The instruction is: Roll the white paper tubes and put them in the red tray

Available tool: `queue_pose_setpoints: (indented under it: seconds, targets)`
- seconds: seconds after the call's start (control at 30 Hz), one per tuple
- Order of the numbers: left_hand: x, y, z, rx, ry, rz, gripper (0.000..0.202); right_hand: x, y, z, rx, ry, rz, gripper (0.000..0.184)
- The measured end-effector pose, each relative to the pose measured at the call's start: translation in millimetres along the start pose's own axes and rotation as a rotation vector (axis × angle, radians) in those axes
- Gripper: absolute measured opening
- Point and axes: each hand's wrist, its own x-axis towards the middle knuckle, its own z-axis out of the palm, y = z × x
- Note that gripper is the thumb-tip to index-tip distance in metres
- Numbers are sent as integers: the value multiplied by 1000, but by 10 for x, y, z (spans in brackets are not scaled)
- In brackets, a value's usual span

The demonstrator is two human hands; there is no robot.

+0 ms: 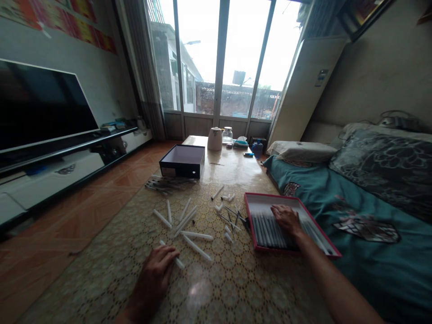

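My left hand (pixel 162 267) is low on the patterned table (pixel 236 288), its fingers curled together over a white plastic tube (pixel 180 264) whose two ends show on either side of them. My right hand (pixel 286 218) reaches into a shallow red-rimmed box (pixel 250 220). It lies palm down on a row of slim dark-and-clear pens (pixel 266 229), fingers extended; its underside is hidden. Several loose white tubes (pixel 197 247) are scattered ahead of my left hand. Between the hands lie small white caps (pixel 228 233) and thin dark refills (pixel 232 220).
A black open box (pixel 180 168) stands at the table's far left, with a pile of dark thin rods (pixel 168 183) before it. Farther back are a beige kettle (pixel 215 138) and a glass jar (pixel 227 134). A sofa with a teal cover (pixel 313 189) borders the right side.
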Motion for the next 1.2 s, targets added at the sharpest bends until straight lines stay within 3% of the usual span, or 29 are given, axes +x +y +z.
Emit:
queue_pose_setpoints:
  seconds: [0.2,0.33,0.43,0.6,0.73,0.83,0.9,1.07,1.2]
  targets:
    - [5,59,-31,-47,-8,-44,24,-99,37,-37,-29,-50,-7,34]
    - [16,93,-67,-88,-24,-82,23,-104,-132,-115,-43,93,12,39]
    - [23,109,-74,-122,-29,-95,22,-167,-494,-205,40,209,-78,34]
    - [9,137,-81,-156,-1,-120,25,-415,-1301,-256,127,41,-307,18]
    - [3,149,-151,-162,88,-235,31,-537,-1676,-174,20,-45,-307,15]
    - [32,134,-219,-160,84,-365,29,-544,-1761,-100,-47,-63,-255,15]
    - [66,134,-251,-152,30,-382,31,-535,-1776,-68,-55,-65,-239,14]
    - [155,209,-275,-75,-156,-197,34,-568,-1775,-78,-44,-35,-204,14]
    - [168,218,-232,-56,-172,-165,24,-764,-1781,-145,237,39,-202,17]
